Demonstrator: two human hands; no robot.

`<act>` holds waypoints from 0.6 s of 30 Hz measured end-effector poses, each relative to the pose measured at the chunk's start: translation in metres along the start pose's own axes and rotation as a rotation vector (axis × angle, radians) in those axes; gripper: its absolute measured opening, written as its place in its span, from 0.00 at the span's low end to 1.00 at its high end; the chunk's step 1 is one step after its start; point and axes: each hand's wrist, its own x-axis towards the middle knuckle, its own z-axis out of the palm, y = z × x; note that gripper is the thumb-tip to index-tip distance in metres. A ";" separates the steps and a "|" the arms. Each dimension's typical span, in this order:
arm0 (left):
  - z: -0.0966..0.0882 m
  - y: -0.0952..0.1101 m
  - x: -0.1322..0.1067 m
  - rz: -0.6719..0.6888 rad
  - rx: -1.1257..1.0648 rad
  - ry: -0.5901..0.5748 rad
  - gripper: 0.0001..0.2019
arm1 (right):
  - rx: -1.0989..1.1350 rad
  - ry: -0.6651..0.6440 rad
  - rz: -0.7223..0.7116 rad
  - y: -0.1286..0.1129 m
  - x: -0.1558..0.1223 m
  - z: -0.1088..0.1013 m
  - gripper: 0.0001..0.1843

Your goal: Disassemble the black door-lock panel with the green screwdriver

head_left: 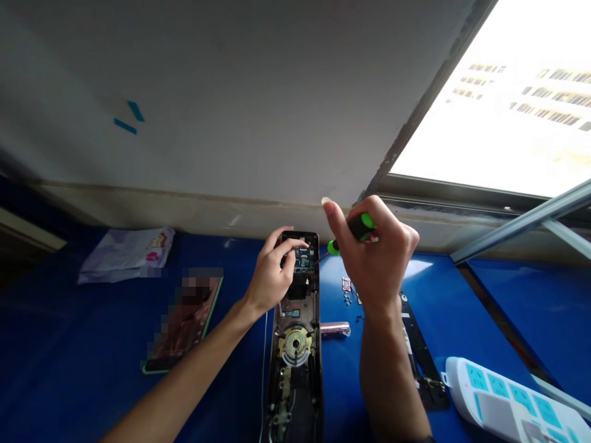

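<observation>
Right hand [378, 258]: fingers [333, 216] clamped around a screwdriver [353, 234] with black-and-green handle, the shaft angled down-left so its tip meets the blue circuit board [305, 259]. Left hand [272, 274]: fingers [295, 245] curled together over the upper end of the door lock body [295, 344], fingertips resting on the circuit board's left edge. The door lock body, a long narrow open housing, lies lengthwise on the blue counter [69, 344] between both forearms; the circuit board sits at its far end, a round brass-coloured mechanism [295, 346] at mid-length. Just right of the housing: small loose screws [348, 298] and a short pinkish metal cylinder [335, 329]. Partly under the right forearm: a long black plate [422, 351]. Near right corner: white power strip [503, 403] with blue sockets. Left of the housing, well apart: a phone [184, 326], screen blurred, and beyond it a crumpled printed packet [127, 252] near the wall [231, 123]. Upper right: a bright window [508, 104].
</observation>
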 end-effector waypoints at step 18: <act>-0.002 -0.001 0.002 0.070 0.045 -0.016 0.13 | 0.085 -0.280 -0.086 0.003 -0.001 -0.020 0.06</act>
